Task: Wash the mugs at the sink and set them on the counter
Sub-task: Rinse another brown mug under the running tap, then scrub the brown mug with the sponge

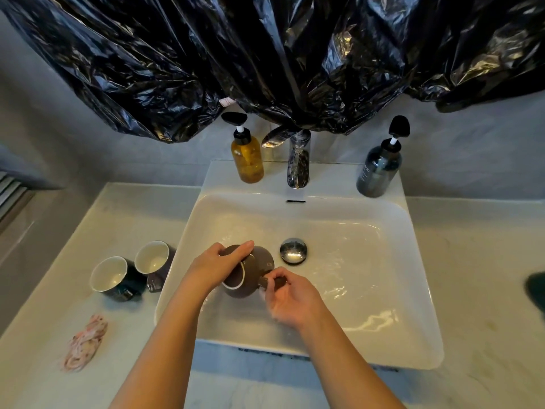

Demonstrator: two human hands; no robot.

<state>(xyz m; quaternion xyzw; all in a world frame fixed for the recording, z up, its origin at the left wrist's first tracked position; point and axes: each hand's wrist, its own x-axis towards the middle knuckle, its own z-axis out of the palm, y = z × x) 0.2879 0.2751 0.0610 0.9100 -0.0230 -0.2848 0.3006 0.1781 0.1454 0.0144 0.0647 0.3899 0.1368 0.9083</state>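
Note:
A brown mug point(258, 262) lies tilted on its side over the left part of the white sink point(383, 231). My left hand point(216, 265) grips its body and rim from the left. My right hand point(290, 298) pinches the mug's handle from the right. Two more mugs stand on the counter point(103, 219) left of the sink: a dark green one point(113, 278) and a purple one point(154, 261), both with white insides, leaning toward me. No water runs from the tap point(298, 163).
An amber pump bottle point(247, 153) and a dark blue pump bottle point(379, 166) flank the tap on the sink's back ledge. The chrome drain plug point(293, 250) sits mid-basin. A pink crumpled cloth point(85, 342) lies on the left counter. Black plastic sheeting point(265, 54) hangs above.

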